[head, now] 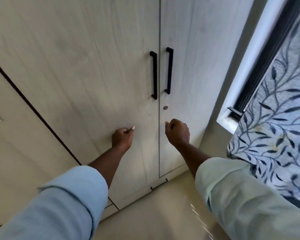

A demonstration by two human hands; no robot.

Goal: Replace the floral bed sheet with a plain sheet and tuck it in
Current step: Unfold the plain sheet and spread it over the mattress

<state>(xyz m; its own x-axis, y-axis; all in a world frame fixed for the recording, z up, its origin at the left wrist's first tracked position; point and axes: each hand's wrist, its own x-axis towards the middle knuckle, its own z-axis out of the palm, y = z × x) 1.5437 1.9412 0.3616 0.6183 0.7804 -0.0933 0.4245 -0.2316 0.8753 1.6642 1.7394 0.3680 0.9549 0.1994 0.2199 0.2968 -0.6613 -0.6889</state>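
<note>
While the wardrobe doors [93,66] stand shut, left hand [122,138] and right hand [177,132] hover below the handles [154,75], fingers [171,123] curled on nothing, probably to fetch a plain sheet.

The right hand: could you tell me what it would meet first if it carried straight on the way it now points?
Most likely the right wardrobe door, near the round lock just below the black handle. The right hand holds nothing; its gap to the door is unclear.
</note>
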